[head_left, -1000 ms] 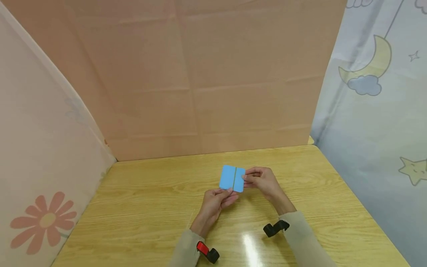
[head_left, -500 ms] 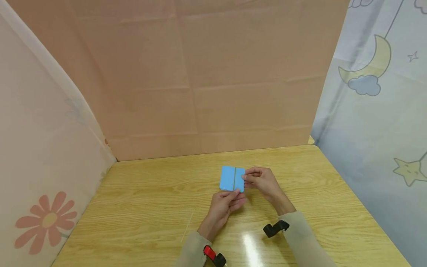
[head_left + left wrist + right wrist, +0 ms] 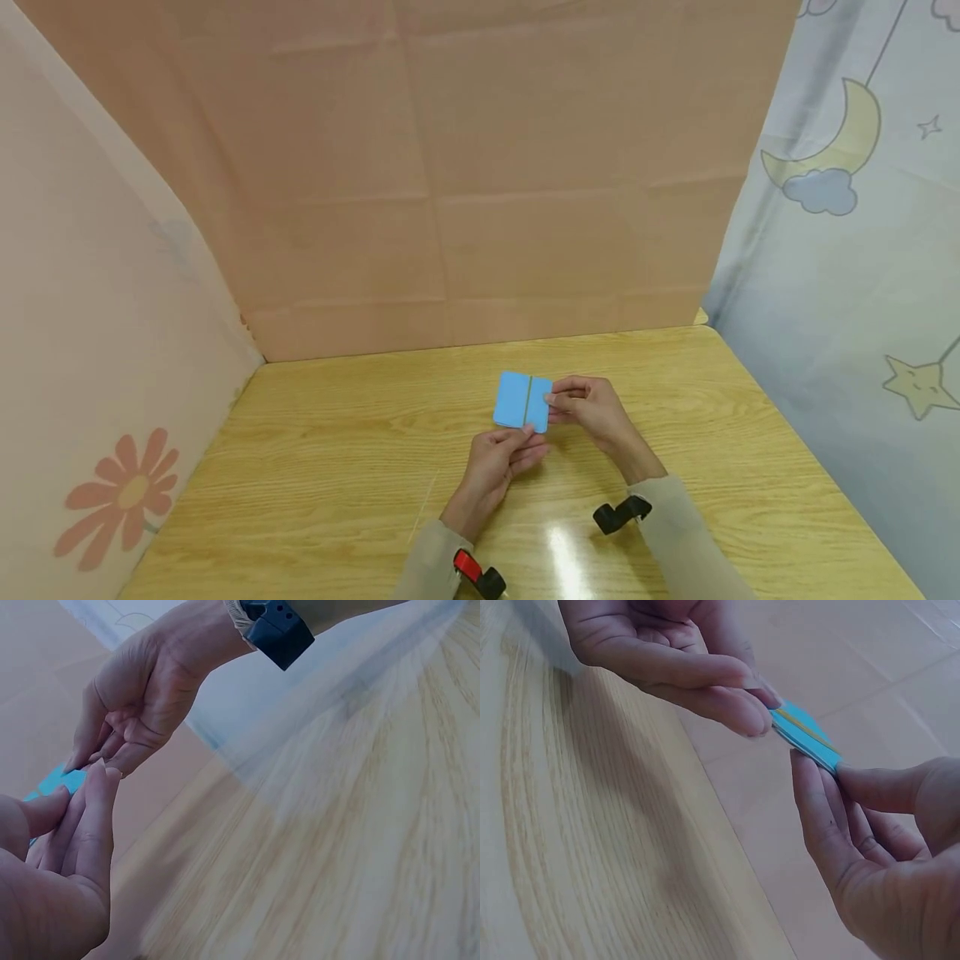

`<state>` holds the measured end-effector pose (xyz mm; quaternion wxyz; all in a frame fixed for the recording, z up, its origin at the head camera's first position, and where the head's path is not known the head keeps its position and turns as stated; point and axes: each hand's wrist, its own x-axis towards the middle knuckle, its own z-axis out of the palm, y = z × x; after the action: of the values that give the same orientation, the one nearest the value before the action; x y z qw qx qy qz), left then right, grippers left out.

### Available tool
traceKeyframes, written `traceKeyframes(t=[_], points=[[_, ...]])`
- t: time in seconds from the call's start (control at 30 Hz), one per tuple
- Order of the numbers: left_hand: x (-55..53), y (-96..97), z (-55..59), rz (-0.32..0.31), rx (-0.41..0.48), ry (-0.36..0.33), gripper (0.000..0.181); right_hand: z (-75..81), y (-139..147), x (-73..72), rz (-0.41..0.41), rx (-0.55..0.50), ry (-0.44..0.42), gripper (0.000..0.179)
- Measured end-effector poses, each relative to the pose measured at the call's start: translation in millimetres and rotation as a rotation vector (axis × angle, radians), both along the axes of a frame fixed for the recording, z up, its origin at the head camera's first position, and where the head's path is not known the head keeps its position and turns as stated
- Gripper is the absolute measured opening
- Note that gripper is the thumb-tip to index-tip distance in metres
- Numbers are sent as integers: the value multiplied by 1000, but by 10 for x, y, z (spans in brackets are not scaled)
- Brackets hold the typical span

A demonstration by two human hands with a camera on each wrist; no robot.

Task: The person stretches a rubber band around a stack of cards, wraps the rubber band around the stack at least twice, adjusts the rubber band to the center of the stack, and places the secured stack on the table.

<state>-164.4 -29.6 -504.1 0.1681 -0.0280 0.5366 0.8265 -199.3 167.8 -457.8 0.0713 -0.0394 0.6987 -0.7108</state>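
Note:
A thin stack of blue cards (image 3: 511, 400) with rounded corners is held up over the table between both hands. A yellowish rubber band (image 3: 807, 729) runs across it. My right hand (image 3: 594, 410) pinches the stack at its right edge, thumb on top and fingers underneath. From the near side, my left hand (image 3: 491, 468) pinches the lower edge close to the band, its thumb on the blue face. In the left wrist view most of the stack is hidden behind the fingers. Seen edge-on in the right wrist view, several thin layers show.
The wood-grain table (image 3: 322, 450) spreads beneath the hands. An orange-brown cloth (image 3: 450, 183) hangs along its back edge. Printed curtains flank it, a flower curtain (image 3: 90, 333) on the left and a moon-and-star curtain (image 3: 832, 333) on the right. Both wrists wear black bands.
My left hand has shifted a little rightward along the stack's lower edge, its thumb now nearer the rubber band's right side. The right hand keeps its grip, almost still.

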Motion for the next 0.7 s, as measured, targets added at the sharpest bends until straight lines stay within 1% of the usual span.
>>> traceKeyframes(t=[0.2, 0.4, 0.6, 0.7], points=[[-27, -26, -2, 24, -9, 4, 26, -5, 23, 5, 2, 4, 15, 28], [-46, -93, 44, 42, -7, 29, 27, 13, 71, 14, -5, 22, 26, 30], [-32, -114, 52, -2, -25, 43, 29, 20, 98, 28, 10, 35, 23, 33], [-43, -147, 39, -48, -45, 54, 30, 22, 104, 30, 18, 52, 13, 32]])
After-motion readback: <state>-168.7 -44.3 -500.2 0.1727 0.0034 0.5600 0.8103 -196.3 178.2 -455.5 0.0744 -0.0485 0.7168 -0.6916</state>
